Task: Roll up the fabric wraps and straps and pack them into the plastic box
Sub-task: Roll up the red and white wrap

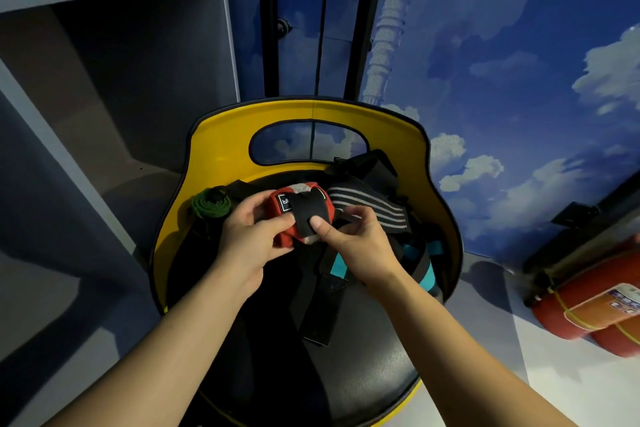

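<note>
A rolled red wrap point(304, 204) with a black closure strip sits between both hands above the black seat of a yellow chair point(214, 149). My left hand point(251, 236) grips the roll's left side. My right hand point(353, 239) holds its right side, thumb pressing the black strip onto the roll. Behind it lies a black wrap with grey stripes point(367, 206). Black straps point(322, 298) and teal-and-black straps point(424, 270) lie loose on the seat. A coiled green strap point(211, 206) rests at the seat's left edge. No plastic box is in view.
Grey shelving point(104, 45) stands to the left. A wall with a blue sky print point(502, 80) is behind and to the right. Red fire extinguishers point(595, 312) lie on the floor at the right.
</note>
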`<state>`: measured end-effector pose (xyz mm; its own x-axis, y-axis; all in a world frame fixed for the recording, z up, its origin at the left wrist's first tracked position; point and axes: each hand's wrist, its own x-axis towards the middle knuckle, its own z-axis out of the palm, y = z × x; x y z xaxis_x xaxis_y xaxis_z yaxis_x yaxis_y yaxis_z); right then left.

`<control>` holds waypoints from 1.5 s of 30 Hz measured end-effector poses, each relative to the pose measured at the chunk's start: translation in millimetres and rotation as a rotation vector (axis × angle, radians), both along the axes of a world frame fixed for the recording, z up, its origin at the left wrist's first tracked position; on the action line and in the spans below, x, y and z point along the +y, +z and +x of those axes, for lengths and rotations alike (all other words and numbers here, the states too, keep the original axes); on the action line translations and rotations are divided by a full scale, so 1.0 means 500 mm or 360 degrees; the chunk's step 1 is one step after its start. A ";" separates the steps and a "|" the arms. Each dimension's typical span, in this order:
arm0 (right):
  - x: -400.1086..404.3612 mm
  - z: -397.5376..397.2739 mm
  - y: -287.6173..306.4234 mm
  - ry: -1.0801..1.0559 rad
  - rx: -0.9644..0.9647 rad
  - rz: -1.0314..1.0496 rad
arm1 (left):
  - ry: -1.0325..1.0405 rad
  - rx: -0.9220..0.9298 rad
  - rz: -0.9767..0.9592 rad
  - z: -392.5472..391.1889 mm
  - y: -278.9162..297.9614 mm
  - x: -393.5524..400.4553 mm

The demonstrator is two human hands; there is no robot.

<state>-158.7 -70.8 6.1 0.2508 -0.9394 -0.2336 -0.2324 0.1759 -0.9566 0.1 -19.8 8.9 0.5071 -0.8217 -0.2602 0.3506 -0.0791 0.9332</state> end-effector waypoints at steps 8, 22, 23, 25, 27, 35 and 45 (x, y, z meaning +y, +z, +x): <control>-0.012 -0.009 0.003 0.0221 -0.0574 0.0353 | -0.0447 0.0102 0.0000 -0.001 0.007 0.011; -0.015 -0.009 0.013 0.0188 -0.0521 -0.0035 | -0.0549 0.0053 -0.0082 0.004 0.004 0.016; -0.015 -0.009 0.013 0.0203 -0.0516 -0.0036 | -0.0564 0.0069 -0.0084 0.005 0.005 0.016; -0.017 -0.009 0.011 0.0256 -0.0488 -0.0051 | -0.0591 0.0059 -0.0085 0.007 0.005 0.017; -0.015 -0.010 0.010 0.0299 -0.0463 -0.0067 | -0.0587 0.0042 -0.0092 0.009 0.004 0.018; -0.011 -0.012 0.016 0.0290 -0.0462 -0.0141 | -0.0501 0.0195 -0.0134 0.006 -0.004 0.012; 0.009 0.021 0.015 0.0180 -0.0376 0.0105 | -0.0239 0.0765 -0.0250 0.007 -0.018 0.010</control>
